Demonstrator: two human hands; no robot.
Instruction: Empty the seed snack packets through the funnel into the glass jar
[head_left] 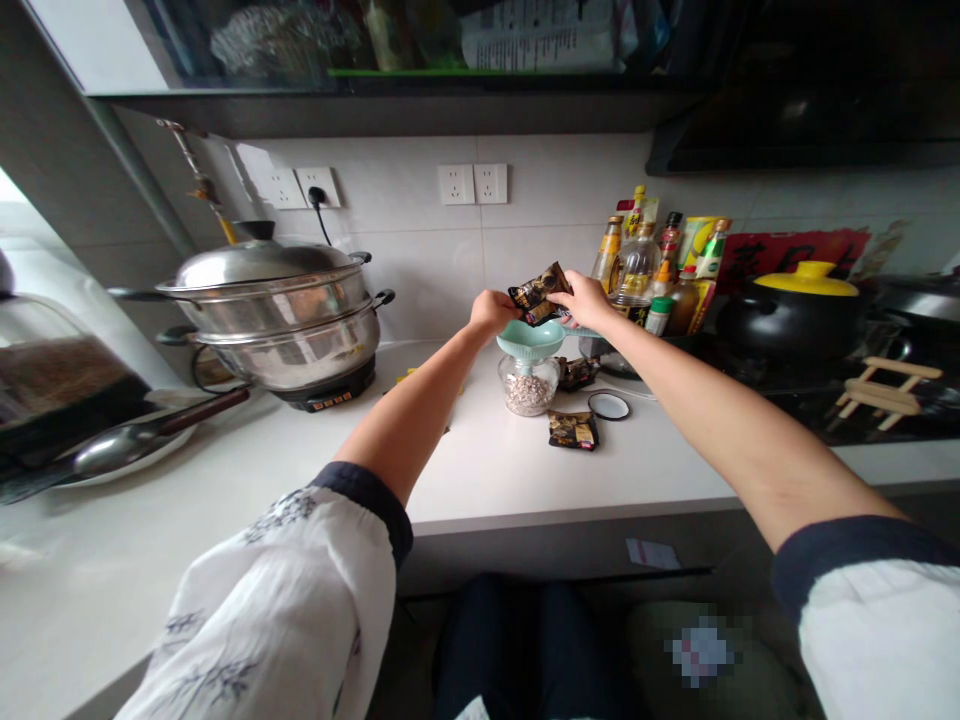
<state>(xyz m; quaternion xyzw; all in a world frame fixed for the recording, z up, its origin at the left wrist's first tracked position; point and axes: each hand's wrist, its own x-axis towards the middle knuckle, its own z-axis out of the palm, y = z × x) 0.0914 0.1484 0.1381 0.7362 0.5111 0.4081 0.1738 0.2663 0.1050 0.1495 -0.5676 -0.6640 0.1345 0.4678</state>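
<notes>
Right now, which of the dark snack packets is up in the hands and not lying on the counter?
The dark packet pinched between left hand and right hand above the green funnel; the two other packets lie on the counter.

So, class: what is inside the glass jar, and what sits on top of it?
The glass jar holds pale, speckled pieces, too small to identify. A light green funnel sits in its mouth, hiding the opening. Both hands hold a dark packet above.

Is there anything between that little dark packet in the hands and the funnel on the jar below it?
Nothing visible. Both hands, left hand and right hand, hold the dark packet right above the pale green funnel, which sits in the mouth of the glass jar. The jar's lid lies off to the side on the counter.
</notes>
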